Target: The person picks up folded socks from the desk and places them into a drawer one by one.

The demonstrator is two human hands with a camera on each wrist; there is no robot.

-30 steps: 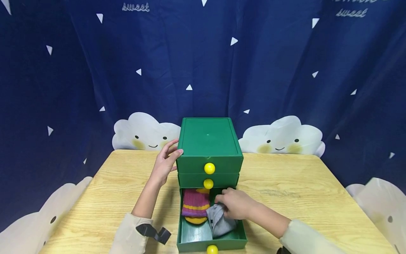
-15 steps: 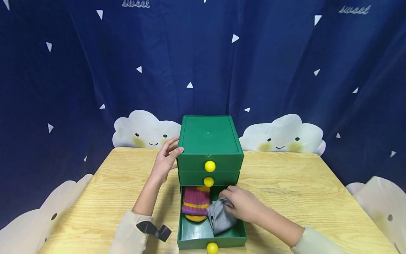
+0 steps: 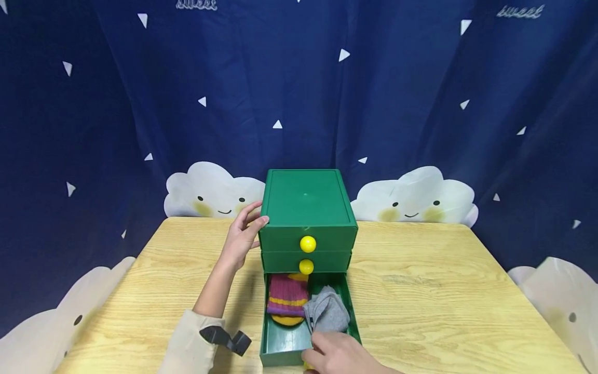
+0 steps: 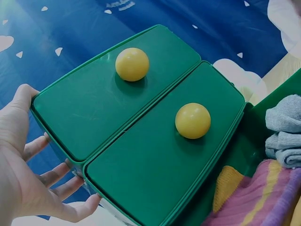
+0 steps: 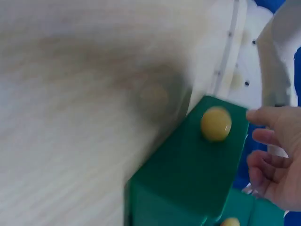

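My left hand (image 3: 240,240) rests against the left side of a green drawer cabinet (image 3: 306,200), thumb at the top front corner, fingers spread along the side wall. The bottom drawer (image 3: 287,358) is pulled out. Inside it lie a folded purple-and-yellow striped sock (image 3: 287,298), on the left, and folded grey socks (image 3: 329,310), on the right. Over the drawer's front edge is my right hand (image 3: 341,356), partly cut off by the frame. In the right wrist view its loosely bent fingers are beside the drawer front, apart from the yellow knob (image 5: 216,124).
Two upper drawers with yellow knobs (image 3: 308,244) are closed. The cabinet stands on a light wooden table (image 3: 420,291). Behind hangs a dark blue curtain (image 3: 233,104) with white clouds. A black strap (image 3: 224,338) is on the left sleeve.
My right hand has let go of the grey socks and moved toward me to the drawer front. The grey socks stay in the drawer. My left hand keeps its place.
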